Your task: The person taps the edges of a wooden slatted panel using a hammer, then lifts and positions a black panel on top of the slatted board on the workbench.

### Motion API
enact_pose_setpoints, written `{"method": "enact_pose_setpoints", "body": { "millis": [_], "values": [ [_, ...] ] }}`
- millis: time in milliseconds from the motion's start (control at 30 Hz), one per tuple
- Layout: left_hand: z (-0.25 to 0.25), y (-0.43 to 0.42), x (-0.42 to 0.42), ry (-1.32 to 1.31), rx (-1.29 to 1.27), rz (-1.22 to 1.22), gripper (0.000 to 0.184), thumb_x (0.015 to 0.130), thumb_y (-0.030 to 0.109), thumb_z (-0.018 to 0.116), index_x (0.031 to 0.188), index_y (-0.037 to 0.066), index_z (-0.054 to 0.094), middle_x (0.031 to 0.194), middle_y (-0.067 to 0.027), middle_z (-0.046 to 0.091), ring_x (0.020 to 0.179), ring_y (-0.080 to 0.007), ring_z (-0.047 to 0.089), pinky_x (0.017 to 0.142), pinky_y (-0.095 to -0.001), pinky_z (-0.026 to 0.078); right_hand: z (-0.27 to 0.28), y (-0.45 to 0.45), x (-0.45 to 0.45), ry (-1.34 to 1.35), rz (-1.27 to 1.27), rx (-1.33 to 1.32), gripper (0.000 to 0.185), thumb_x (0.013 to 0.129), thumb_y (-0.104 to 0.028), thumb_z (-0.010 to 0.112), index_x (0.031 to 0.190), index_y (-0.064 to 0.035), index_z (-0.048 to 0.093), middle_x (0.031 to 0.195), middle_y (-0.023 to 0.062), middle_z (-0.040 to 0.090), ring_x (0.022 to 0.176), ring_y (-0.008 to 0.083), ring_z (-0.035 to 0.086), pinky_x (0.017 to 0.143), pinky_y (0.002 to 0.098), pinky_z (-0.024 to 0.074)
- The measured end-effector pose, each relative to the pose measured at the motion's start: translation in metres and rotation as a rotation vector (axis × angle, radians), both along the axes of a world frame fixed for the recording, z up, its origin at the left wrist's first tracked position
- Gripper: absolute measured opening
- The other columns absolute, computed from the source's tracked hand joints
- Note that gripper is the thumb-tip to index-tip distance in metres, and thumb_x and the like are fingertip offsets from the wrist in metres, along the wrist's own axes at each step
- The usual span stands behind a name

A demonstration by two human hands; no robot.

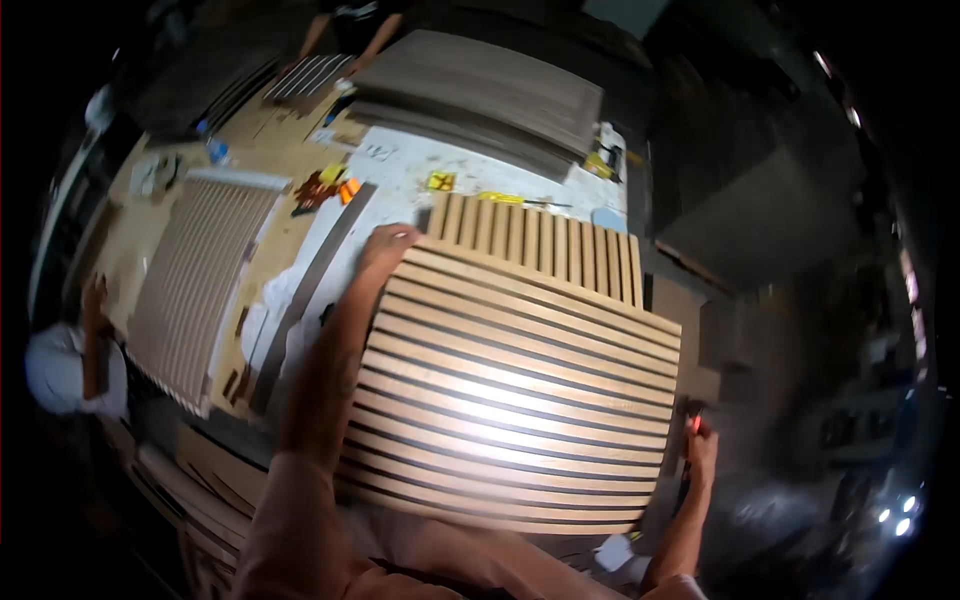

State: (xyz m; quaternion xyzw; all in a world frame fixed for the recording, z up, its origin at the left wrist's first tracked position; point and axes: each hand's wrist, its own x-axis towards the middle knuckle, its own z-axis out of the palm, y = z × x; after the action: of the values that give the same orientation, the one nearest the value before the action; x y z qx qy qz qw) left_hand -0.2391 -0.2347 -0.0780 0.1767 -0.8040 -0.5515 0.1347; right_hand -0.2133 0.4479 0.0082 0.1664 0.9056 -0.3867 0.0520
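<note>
A pale slatted wood panel (510,400) with dark grooves fills the middle of the view, tilted toward me and catching a bright glare. My left hand (388,248) is closed on its far left corner. Behind that corner, a second slatted panel (530,240) shows its grooves running the other way, partly covered by the first. Just off the right edge, my right hand (703,450) is closed around a small dark tool with an orange-red part (695,418). Blur hides the tool's exact kind.
Grey boards (480,90) are stacked at the back of the white-topped table. A greyish slatted panel (200,280) lies left, near a person in a white sleeve (75,370). Another person's arms (375,45) reach in at the back. A long grey strip (315,295) lies beside my left arm.
</note>
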Motion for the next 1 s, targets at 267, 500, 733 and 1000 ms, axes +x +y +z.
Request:
{"method": "enact_pose_setpoints", "body": {
  "millis": [267, 500, 733, 1000],
  "values": [
    [0.035, 0.003, 0.004, -0.340, 0.009, -0.101, 0.034, 0.090, 0.041, 0.057, 0.104, 0.010, 0.063, 0.075, 0.0075, 0.048, 0.070, -0.0064, 0.044, 0.061, -0.0247, 0.040, -0.002, 0.010, -0.081, 0.011, 0.129, -0.378, 0.022, 0.094, -0.025, 0.055, 0.092, -0.0029, 0.058, 0.062, 0.0006, 0.052, 0.047, 0.0083, 0.046, 0.043, 0.0248, 0.0357],
    [0.016, 0.010, 0.016, -0.112, -0.216, 0.216, 0.027, 0.086, 0.015, 0.059, 0.063, 0.001, 0.056, 0.062, 0.0029, 0.049, 0.058, -0.0069, 0.044, 0.055, -0.0264, 0.038, -0.004, -0.014, -0.137, -0.010, -0.039, -0.859, 0.019, 0.096, -0.020, 0.052, 0.090, -0.0027, 0.052, 0.064, 0.0036, 0.055, 0.045, 0.0095, 0.048, 0.040, 0.0231, 0.0378],
    [0.007, 0.024, 0.010, -0.076, 0.059, 0.457, 0.013, 0.084, 0.001, 0.057, 0.089, -0.004, 0.068, 0.083, -0.0074, 0.066, 0.077, -0.0159, 0.061, 0.072, -0.0279, 0.049, -0.013, -0.028, -0.146, -0.243, 0.013, -1.339, 0.009, 0.092, -0.013, 0.054, 0.086, -0.0062, 0.053, 0.054, -0.0010, 0.045, 0.039, 0.0052, 0.040, 0.034, 0.0204, 0.0317],
    [0.007, 0.034, 0.013, 0.032, 0.079, 0.454, 0.013, 0.085, 0.005, 0.064, 0.091, -0.006, 0.065, 0.084, -0.0061, 0.064, 0.078, -0.0133, 0.058, 0.074, -0.0246, 0.046, -0.006, -0.044, -0.142, -0.255, 0.097, -1.079, 0.011, 0.088, -0.011, 0.057, 0.082, -0.0066, 0.049, 0.053, -0.0002, 0.045, 0.038, 0.0098, 0.041, 0.035, 0.0248, 0.0326]
  ]
}}
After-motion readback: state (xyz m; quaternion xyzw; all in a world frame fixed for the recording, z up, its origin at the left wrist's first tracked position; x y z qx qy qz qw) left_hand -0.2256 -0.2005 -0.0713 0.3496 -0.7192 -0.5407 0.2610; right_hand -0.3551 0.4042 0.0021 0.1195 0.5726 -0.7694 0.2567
